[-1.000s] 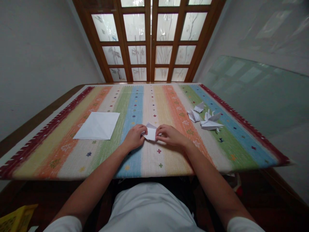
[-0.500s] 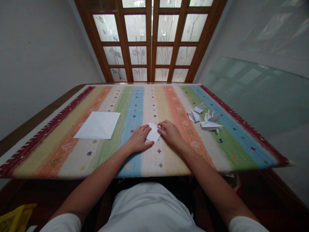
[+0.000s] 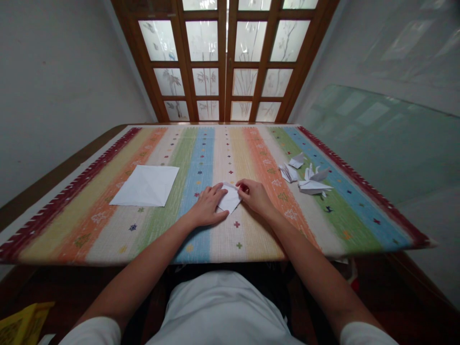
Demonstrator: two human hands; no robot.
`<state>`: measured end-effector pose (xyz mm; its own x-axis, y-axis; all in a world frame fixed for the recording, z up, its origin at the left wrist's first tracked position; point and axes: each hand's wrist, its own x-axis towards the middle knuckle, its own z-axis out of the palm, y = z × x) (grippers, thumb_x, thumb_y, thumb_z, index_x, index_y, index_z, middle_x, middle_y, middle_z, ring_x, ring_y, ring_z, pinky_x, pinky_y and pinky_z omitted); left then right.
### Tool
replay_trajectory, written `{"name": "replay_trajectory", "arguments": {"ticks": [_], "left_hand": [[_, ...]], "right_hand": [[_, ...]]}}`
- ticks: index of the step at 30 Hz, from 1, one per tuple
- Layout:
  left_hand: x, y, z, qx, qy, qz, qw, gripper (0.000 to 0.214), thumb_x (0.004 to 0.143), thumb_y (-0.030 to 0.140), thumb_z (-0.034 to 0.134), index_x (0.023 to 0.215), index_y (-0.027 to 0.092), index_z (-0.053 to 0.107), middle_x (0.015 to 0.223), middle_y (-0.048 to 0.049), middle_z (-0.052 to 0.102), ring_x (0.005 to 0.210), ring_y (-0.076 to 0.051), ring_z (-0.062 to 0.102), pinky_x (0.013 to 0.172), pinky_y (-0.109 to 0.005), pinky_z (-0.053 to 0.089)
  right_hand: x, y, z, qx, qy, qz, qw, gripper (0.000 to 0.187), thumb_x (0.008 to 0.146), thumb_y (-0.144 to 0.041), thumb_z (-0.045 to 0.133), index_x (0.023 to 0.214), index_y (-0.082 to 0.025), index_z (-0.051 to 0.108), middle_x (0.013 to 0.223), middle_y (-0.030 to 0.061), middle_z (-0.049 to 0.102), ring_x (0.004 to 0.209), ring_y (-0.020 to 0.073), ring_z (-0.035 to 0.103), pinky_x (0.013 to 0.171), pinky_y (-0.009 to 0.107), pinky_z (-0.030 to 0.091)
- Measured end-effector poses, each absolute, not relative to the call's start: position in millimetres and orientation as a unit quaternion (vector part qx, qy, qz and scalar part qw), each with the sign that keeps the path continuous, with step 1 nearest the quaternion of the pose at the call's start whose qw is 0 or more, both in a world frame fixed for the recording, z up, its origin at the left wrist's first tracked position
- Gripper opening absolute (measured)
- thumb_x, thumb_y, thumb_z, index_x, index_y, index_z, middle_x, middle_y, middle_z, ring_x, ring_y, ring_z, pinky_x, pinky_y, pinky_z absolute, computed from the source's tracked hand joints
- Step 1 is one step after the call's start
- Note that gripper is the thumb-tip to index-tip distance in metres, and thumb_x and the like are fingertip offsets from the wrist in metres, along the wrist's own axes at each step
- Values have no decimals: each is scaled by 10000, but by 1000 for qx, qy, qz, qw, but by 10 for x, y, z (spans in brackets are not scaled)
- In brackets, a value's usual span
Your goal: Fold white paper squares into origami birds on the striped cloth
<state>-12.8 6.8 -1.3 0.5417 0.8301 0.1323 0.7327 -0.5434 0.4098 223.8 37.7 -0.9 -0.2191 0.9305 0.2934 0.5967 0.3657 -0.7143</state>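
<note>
A small folded white paper point(image 3: 230, 199) lies flat on the striped cloth near the table's front middle. My left hand point(image 3: 208, 206) rests on its left side with fingers stretched flat, pressing it down. My right hand point(image 3: 253, 194) is at the paper's upper right corner, fingertips pinched on that edge.
A flat creased white sheet point(image 3: 145, 186) lies to the left on the striped tablecloth point(image 3: 108, 225). Several folded paper figures point(image 3: 305, 175) sit at the right. Wooden glass-panelled doors point(image 3: 224, 57) stand beyond the table's far edge. A yellow object point(image 3: 21, 323) is on the floor at lower left.
The paper has been laid flat and turned. My left hand went from pinching it to pressing on it with flat fingers. My right hand shifted up to the top right corner.
</note>
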Motion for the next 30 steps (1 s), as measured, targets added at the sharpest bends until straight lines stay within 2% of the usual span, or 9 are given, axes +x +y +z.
{"name": "replay_trajectory", "arguments": {"ticks": [5,8,11,14,16,23,25,27,30], "left_hand": [[-127,87,-36,859,449,185,162,844,880,463,757,1604,163,443,1725,-245,384,1523,-443,438,1259,-649,372],[-131,113,-70,858,443,199,167,930,887,508,757,1655,156,369,1729,-250,375,1570,-430,402,1296,-633,335],[-133,128,-86,857,439,208,169,951,895,526,747,1673,160,339,1731,-241,375,1581,-428,395,1311,-638,320],[-132,130,-73,857,439,208,173,949,901,544,745,1669,156,346,1720,-242,390,1572,-430,406,1315,-642,319],[-130,129,-57,856,438,211,176,940,908,557,748,1663,160,353,1708,-240,409,1567,-426,412,1315,-645,319],[-123,133,-38,851,434,242,169,910,916,586,769,1636,185,381,1652,-215,475,1523,-402,458,1295,-629,364],[-121,133,-47,850,433,248,167,888,921,574,771,1629,197,390,1638,-205,489,1502,-397,475,1283,-630,379],[-117,134,-57,847,436,254,166,847,937,555,760,1621,206,402,1623,-196,505,1485,-387,490,1272,-619,394],[-113,144,-70,841,442,265,164,764,981,520,721,1602,189,423,1592,-196,536,1469,-368,504,1259,-591,412]], "right_hand": [[2223,411,-15,-509,-680,320,420,191,867,-223,690,1045,-203,754,906,52,747,744,179,675,715,317,539],[2228,435,-36,-506,-594,446,438,327,819,-334,799,1114,-209,733,965,61,756,743,177,688,676,306,548],[2227,439,-58,-483,-553,539,413,348,766,-402,851,1004,-177,734,879,61,743,739,181,677,668,299,540],[2203,421,-65,-467,-581,560,362,332,779,-476,820,854,-171,712,763,37,680,683,172,616,628,296,498],[2173,407,-61,-456,-589,564,355,321,804,-488,781,845,-184,690,748,21,648,677,170,597,625,297,495],[2099,384,-49,-434,-541,602,396,344,874,-516,710,1040,-222,644,912,41,693,797,196,661,681,300,571],[2111,369,-45,-415,-555,602,398,373,863,-523,746,1066,-231,633,959,47,712,850,209,688,715,312,593],[2136,346,-39,-377,-590,603,382,470,784,-456,854,1136,-244,627,1031,52,738,913,220,713,772,329,608],[2175,315,-41,-338,-660,579,338,776,675,-290,938,1363,-276,580,1147,60,754,967,214,727,846,341,605]]}}
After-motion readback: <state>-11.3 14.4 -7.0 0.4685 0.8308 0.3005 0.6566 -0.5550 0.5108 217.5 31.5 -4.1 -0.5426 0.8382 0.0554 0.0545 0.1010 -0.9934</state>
